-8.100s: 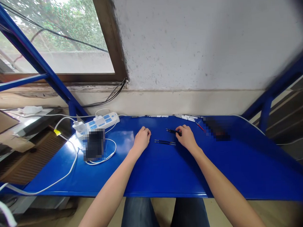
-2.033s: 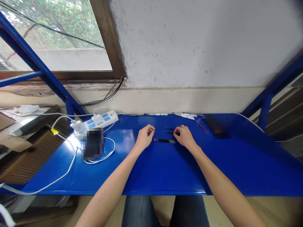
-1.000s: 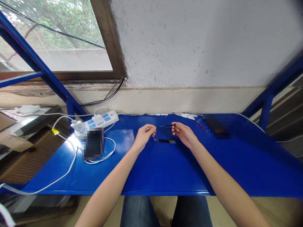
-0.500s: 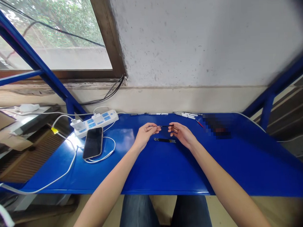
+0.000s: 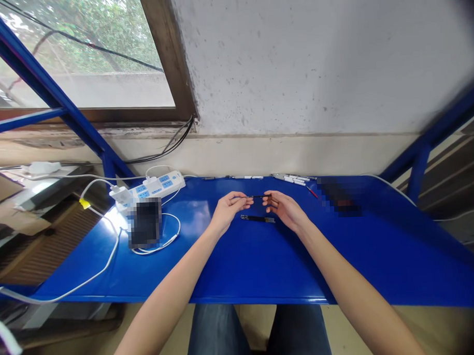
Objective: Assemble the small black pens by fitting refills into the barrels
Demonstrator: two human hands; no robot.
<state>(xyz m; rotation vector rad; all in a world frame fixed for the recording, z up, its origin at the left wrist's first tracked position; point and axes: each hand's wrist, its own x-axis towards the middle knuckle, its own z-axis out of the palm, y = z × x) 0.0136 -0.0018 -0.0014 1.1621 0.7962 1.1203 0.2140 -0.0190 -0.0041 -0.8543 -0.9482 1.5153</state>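
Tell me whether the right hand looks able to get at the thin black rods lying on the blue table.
Probably yes: nothing seen covers the rods, close on the near side of the right hand. But it holds another slim rod, so it may need freeing first.

You can read no text, brand, number or sign anywhere in view. Counting twelve o'clock as straight ahead of your seat, the white power strip (image 5: 156, 190) at eleven o'clock has blue panels whose small pale marks are too small to make out. Between ten and eleven, your yellow cable tag (image 5: 84, 203) shows nothing legible. Pixelation covers the dark device (image 5: 146, 222) near eleven and the dark object (image 5: 339, 197) at one. Any print on your black rods (image 5: 257, 219) at twelve is too small to tell.
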